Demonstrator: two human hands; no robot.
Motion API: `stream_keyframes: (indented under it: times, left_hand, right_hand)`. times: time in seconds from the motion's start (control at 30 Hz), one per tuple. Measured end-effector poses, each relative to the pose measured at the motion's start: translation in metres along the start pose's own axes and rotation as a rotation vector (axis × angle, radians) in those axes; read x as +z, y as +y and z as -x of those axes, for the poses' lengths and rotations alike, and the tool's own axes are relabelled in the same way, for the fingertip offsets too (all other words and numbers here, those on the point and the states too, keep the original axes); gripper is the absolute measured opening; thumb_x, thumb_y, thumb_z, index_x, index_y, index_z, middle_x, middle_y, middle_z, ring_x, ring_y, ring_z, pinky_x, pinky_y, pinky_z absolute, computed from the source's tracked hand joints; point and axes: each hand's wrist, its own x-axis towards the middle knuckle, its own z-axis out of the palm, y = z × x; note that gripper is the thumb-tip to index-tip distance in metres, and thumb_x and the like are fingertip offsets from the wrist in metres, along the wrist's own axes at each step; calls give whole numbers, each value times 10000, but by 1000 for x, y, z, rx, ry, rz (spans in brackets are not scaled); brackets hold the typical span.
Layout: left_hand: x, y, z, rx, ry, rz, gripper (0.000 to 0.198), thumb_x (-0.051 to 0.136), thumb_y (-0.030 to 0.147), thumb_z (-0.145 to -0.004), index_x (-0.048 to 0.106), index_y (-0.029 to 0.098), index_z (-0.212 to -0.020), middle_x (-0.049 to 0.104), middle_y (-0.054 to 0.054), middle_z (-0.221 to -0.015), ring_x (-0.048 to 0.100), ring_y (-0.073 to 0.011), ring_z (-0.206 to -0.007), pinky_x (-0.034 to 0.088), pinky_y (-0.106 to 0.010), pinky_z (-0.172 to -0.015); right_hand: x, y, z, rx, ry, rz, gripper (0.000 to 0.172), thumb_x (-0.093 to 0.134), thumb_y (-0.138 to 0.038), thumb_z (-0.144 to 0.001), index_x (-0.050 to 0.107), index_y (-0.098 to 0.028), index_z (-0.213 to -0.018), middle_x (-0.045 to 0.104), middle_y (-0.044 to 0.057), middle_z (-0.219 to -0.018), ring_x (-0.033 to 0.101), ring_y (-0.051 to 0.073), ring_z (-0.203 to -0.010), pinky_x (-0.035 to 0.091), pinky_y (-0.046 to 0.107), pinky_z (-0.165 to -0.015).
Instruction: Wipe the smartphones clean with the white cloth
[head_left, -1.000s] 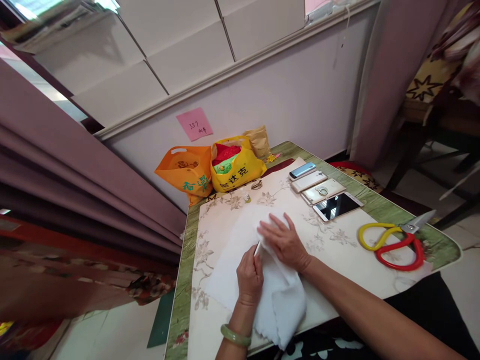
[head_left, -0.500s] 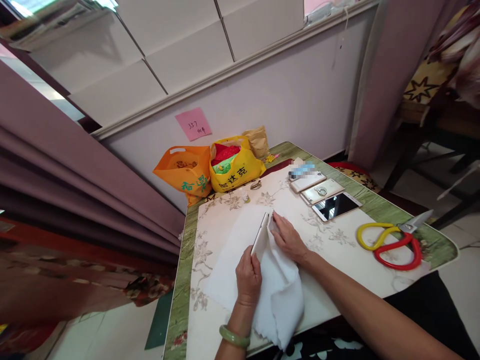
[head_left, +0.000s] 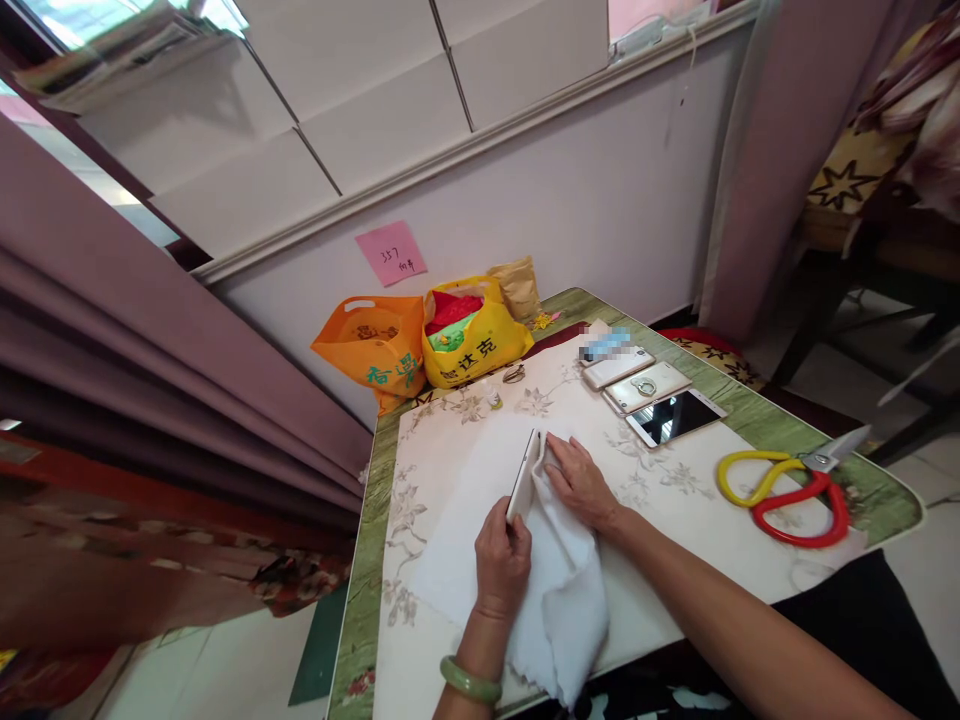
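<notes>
A thin, pale, flat device, which looks like a phone [head_left: 523, 478], is tilted up on its edge over the table. My left hand [head_left: 502, 560], with a green bangle at the wrist, is closed round its near end. My right hand [head_left: 581, 485] presses a white cloth [head_left: 574, 610] against the far end of the device, its fingers bent over the fabric. The cloth hangs in folds between my hands and drapes down to the table's front edge. Part of the device's face is hidden by the cloth and fingers.
Several phones, one a black-screened phone [head_left: 675, 417], lie at the back right. Scissors [head_left: 814, 495] with yellow and red handles rest at the right edge. An orange bag [head_left: 367, 345] and a yellow bag [head_left: 476, 345] stand at the back of the green-edged table [head_left: 360, 610].
My left hand has shifted slightly right and its fingers sit a little differently on the device. My right hand is slightly lower in view, still at the far end with the cloth.
</notes>
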Motion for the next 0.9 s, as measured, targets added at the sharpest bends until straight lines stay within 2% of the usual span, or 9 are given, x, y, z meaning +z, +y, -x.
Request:
stream_keyframes:
  times: [0.2, 0.3, 0.4, 0.47, 0.53, 0.63, 0.73, 0.8, 0.9]
  left_hand:
    - [-3, 0, 0, 107, 3, 58, 359, 487, 122, -910, 505, 136, -1268, 671, -92, -905, 645, -176, -781, 525, -284, -704]
    - [-5, 1, 1, 110, -36, 97, 386, 489, 104, -896, 507, 148, -1279, 653, -74, -866, 623, -177, -772, 515, -288, -699]
    - [-6, 5, -2, 74, -75, 202, 362, 506, 111, -875, 540, 182, -1229, 658, -77, -945, 619, -186, -856, 511, -309, -774]
    - [-9, 9, -8, -34, -129, 328, 303, 521, 147, -870, 567, 196, -1165, 654, -80, -1039, 610, -199, -956, 494, -331, -856]
    - [-16, 14, -19, -228, -234, 483, 229, 536, 198, -869, 586, 200, -1092, 645, -64, -1051, 599, -204, -975, 477, -336, -877]
    - [-30, 20, -40, -473, -506, 753, 211, 581, 269, -846, 594, 200, -1045, 630, -27, -956, 583, -199, -900, 464, -316, -811]
    - [-44, 22, -59, -582, -800, 1092, 474, 662, 308, -802, 536, 231, -1252, 620, -38, -1118, 568, -225, -1018, 445, -323, -862]
    - [-47, 22, -68, -647, -884, 1247, 611, 668, 332, -814, 450, 258, -1381, 590, -55, -1247, 554, -233, -1094, 425, -324, -905]
    - [-40, 21, -76, -754, -939, 1346, 581, 641, 400, -848, 484, 230, -1381, 621, -79, -1232, 590, -214, -1026, 431, -291, -844]
  right_hand:
    - [-3, -1, -3, 79, 25, -92, 532, 425, -290, -918, 420, -147, -1430, 574, 147, -1358, 528, 275, -1256, 330, 514, -1131]
    - [-10, -2, -6, 143, 59, -213, 490, 466, -326, -905, 493, -170, -1369, 601, 130, -1322, 556, 277, -1213, 399, 483, -1080]
    - [-18, -3, -10, 210, 90, -401, 407, 475, -364, -918, 567, -199, -1278, 655, 92, -1234, 608, 247, -1125, 461, 420, -1007]
    - [-22, -4, -12, 229, 92, -490, 356, 473, -381, -926, 611, -210, -1206, 684, 69, -1160, 631, 230, -1063, 471, 390, -978]
    - [-26, -5, -13, 220, 79, -527, 319, 490, -382, -919, 639, -208, -1141, 697, 56, -1083, 638, 221, -1008, 476, 366, -947]
    - [-30, -9, -14, 209, 61, -564, 286, 510, -382, -912, 657, -203, -1079, 693, 41, -993, 631, 207, -937, 484, 326, -878]
    - [-35, -12, -15, 226, 38, -630, 278, 500, -397, -923, 671, -201, -1022, 681, 23, -909, 613, 188, -858, 483, 290, -798]
    - [-38, -13, -15, 235, 6, -679, 284, 505, -413, -922, 678, -196, -982, 664, 10, -844, 594, 175, -795, 478, 274, -746]
    - [-42, -15, -15, 261, -10, -736, 305, 524, -443, -910, 689, -187, -941, 646, 1, -789, 571, 165, -738, 469, 260, -688]
